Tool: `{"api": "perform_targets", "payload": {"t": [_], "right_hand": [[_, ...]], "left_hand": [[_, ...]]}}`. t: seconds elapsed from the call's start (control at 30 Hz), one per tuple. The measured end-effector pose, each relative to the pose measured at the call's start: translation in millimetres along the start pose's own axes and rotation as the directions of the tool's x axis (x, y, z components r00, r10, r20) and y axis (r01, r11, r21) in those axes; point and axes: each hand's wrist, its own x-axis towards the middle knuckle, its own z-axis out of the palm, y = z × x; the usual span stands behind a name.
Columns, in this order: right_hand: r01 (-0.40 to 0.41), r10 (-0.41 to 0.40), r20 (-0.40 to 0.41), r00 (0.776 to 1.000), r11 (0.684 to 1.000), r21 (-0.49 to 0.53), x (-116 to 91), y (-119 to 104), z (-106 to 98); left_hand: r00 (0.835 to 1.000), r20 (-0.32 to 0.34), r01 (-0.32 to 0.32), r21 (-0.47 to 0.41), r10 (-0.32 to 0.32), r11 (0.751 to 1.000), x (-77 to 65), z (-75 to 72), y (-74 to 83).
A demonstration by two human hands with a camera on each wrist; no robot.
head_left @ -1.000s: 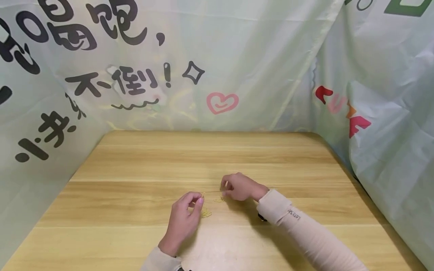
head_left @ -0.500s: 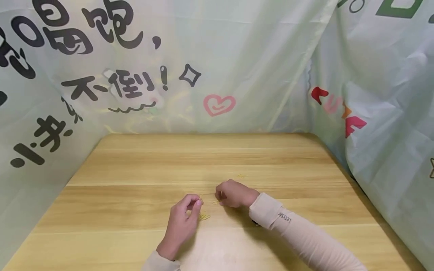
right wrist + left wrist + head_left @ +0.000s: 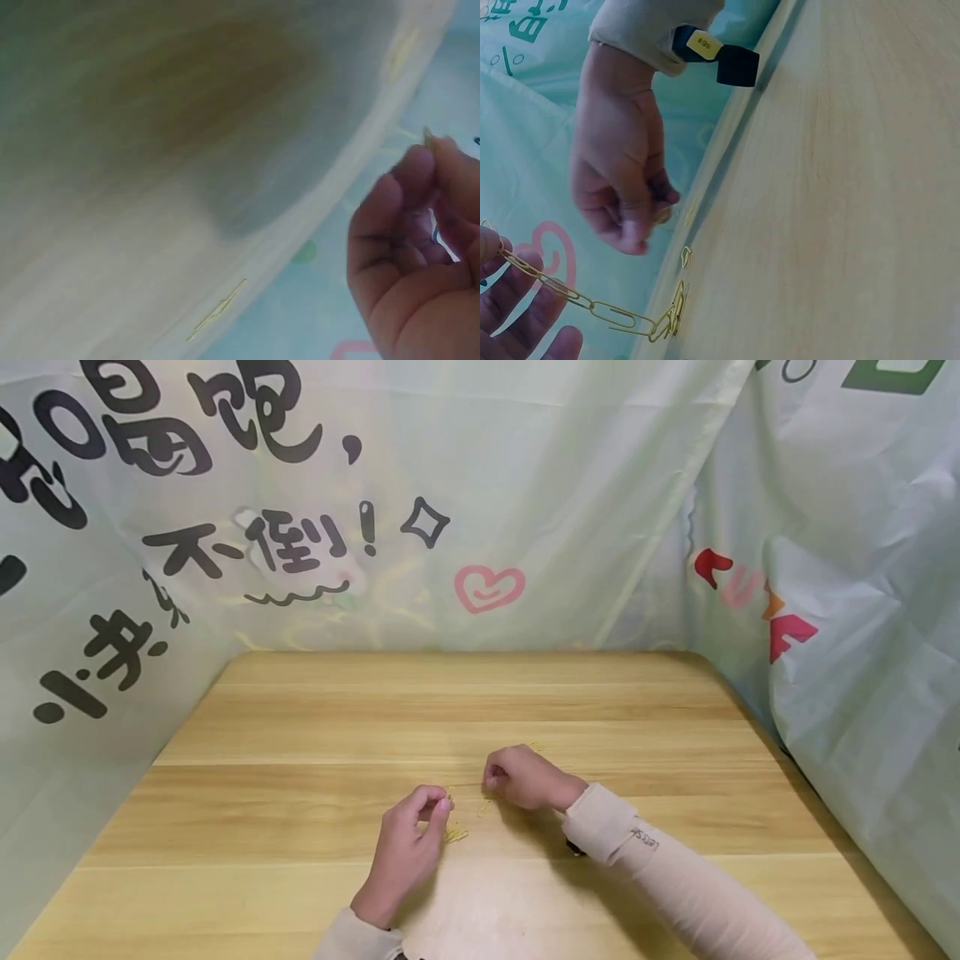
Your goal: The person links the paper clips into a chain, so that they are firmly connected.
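My left hand (image 3: 412, 839) pinches the top end of a chain of gold paper clips (image 3: 613, 317). The chain sags from the fingertips, and its lower links bunch on the wooden table. To its right, my right hand (image 3: 528, 778) is held over the table with fingers curled, thumb and forefinger pinching a small gold paper clip (image 3: 427, 137), mostly hidden by the fingertips. Between the two hands lies a loose paper clip (image 3: 485, 808), just in front of the right fingertips.
A few more gold paper clips (image 3: 536, 746) lie behind the right hand. The wooden table (image 3: 300, 702) reaches back to printed cloth (image 3: 570, 510), which hangs along the back and sides.
The right fingers have closed in a pinch and drawn back from the loose paper clip, which has turned from lying sideways to a slant. The left hand stays nearly still; the head view shifts slightly.
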Motion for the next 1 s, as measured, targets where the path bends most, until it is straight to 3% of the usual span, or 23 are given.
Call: {"api": "perform_targets", "payload": {"t": [0.23, 0.37, 0.57, 0.63, 0.77, 1.0], "right_hand": [[-0.021, 0.039, -0.073, 0.997, 0.971, 0.240, -1, -8, -8], [-0.003, 0.040, -0.091, 0.995, 0.928, 0.373, -2, -11, -10], [0.034, 0.015, -0.085, 0.996, 0.836, 0.548, -5, -13, -12], [0.039, 0.014, -0.089, 0.996, 0.823, 0.567, -6, -15, -14], [0.047, 0.012, -0.101, 0.995, 0.832, 0.553, -6, -17, -16], [-0.022, 0.085, -0.080, 0.993, 0.810, 0.586, -6, -19, -17]], "left_hand": [[1.000, 0.018, 0.012, 0.002, -0.012, 1.000, 0.8, 0.1, -1.3], [0.999, 0.027, 0.016, 0.004, -0.016, 1.000, 1.0, 0.0, -2.1], [1.000, 0.024, 0.016, 0.004, -0.016, 1.000, 0.9, 0.9, -2.7], [1.000, 0.020, 0.015, 0.004, -0.015, 1.000, 0.7, 1.1, -2.8], [1.000, 0.021, 0.016, 0.003, -0.016, 1.000, 0.8, 1.2, -3.3], [1.000, 0.020, 0.023, 0.005, -0.023, 1.000, 0.8, 1.1, -2.2]]}}
